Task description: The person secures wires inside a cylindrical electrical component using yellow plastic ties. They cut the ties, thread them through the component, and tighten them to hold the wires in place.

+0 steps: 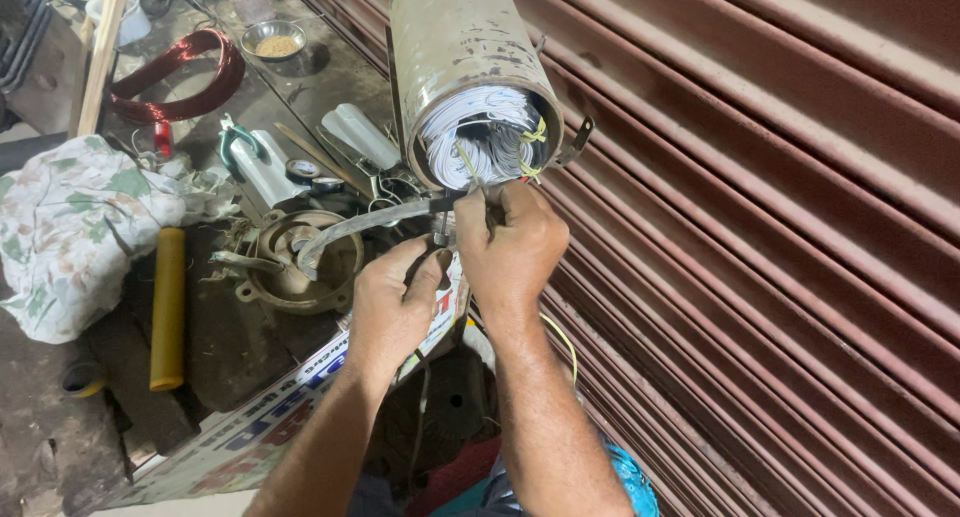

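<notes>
A worn metal cylinder (pixel 455 52), a motor stator housing, points its open end at me; white winding wires (pixel 480 137) tied with yellow thread fill the opening. My right hand (pixel 510 242) is closed at the lower rim of the cylinder, fingers pinching a thin yellow thread or wire there. My left hand (pixel 395 302) is just below and left of it, curled around something small and dark that I cannot identify. A curved grey metal strip (pixel 355 227) reaches from the left up to where both hands meet.
A ribbed roller shutter (pixel 760 197) fills the right side. On the floor at left lie a round cast cover (pixel 290 262), a yellow cylinder (pixel 168 307), patterned cloth (pixel 70 227), a copper wire coil (pixel 180 77), a small bowl (pixel 275 39), pliers (pixel 238 139) and tape rolls.
</notes>
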